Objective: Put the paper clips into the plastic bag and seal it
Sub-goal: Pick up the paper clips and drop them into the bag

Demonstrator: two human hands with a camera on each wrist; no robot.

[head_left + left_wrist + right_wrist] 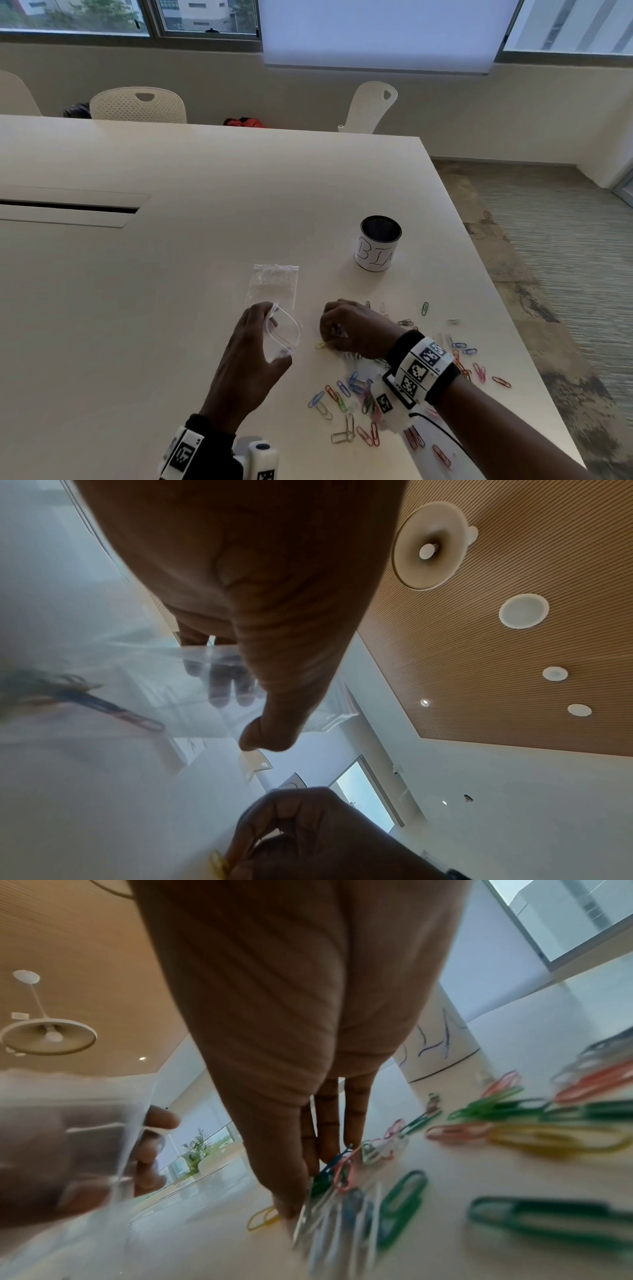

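My left hand (265, 334) holds a clear plastic zip bag (286, 337) by its mouth, thumb in front and fingers behind, and the mouth gapes toward the right. In the left wrist view a few clips (113, 710) lie inside the bag (143, 669). My right hand (337, 330) is down on the table, thumb and fingers pinching a small bunch of paper clips (334, 1177). A yellow clip (320, 345) lies by its fingertips. Several coloured paper clips (356, 387) are scattered under and around the right wrist.
A second clear bag (274, 284) lies flat just beyond the left hand. A black mesh cup labelled BIN (378, 245) stands behind the clips. The table's right edge (507, 308) runs close to the clips. White chairs (137, 104) stand at the far side.
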